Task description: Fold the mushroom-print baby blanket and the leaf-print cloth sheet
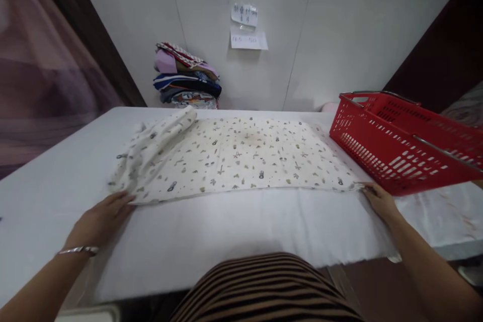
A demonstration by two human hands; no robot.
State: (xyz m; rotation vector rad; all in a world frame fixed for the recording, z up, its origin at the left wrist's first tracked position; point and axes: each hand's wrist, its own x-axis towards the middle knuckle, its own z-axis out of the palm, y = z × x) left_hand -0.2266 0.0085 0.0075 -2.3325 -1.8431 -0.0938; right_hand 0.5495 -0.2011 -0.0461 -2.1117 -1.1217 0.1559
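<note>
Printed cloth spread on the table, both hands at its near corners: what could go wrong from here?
1. The printed cloth is bunched at its left end, by the left hand; creases may get folded in.
2. The red basket sits right by the right hand and its corner; the cloth could snag on it.

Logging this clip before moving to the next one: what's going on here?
A person stands at a white cloth-covered table with a cream printed fabric sheet spread flat on it. The left hand rests at the sheet's near left corner, where the cloth is bunched; the right hand pinches the near right corner. A red plastic basket sits to the right, folded clothes stacked by the wall.
</note>
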